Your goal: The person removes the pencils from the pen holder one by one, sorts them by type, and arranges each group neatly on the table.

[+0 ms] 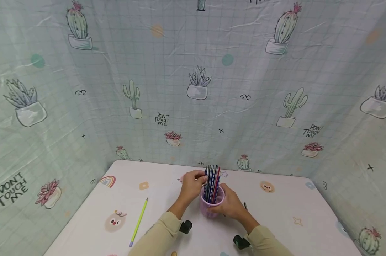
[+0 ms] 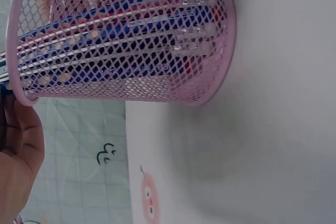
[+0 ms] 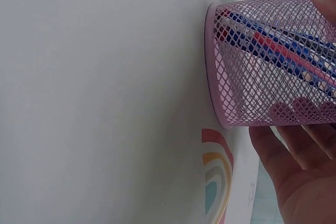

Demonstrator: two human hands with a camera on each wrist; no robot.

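A pink mesh pen cup (image 1: 208,209) stands upright near the middle of the table, filled with several pens and pencils (image 1: 212,183), most of them blue with dots and one red. My right hand (image 1: 232,203) grips the cup from its right side; in the right wrist view, the fingers of that hand (image 3: 307,182) lie against the mesh wall. At the upper left of the bundle, my left hand (image 1: 191,185) pinches the pens above the rim. Seen from the left wrist, the pens' lower ends (image 2: 194,40) rest inside the cup, while the left fingertips are partly hidden.
A yellow-green pencil (image 1: 139,222) lies on the white table to the left. Part of a dark pen (image 1: 245,206) shows beside the right wrist. Black wrist cameras (image 1: 185,227) hang under both forearms. A cactus-patterned sheet (image 1: 193,117) rises behind the table.
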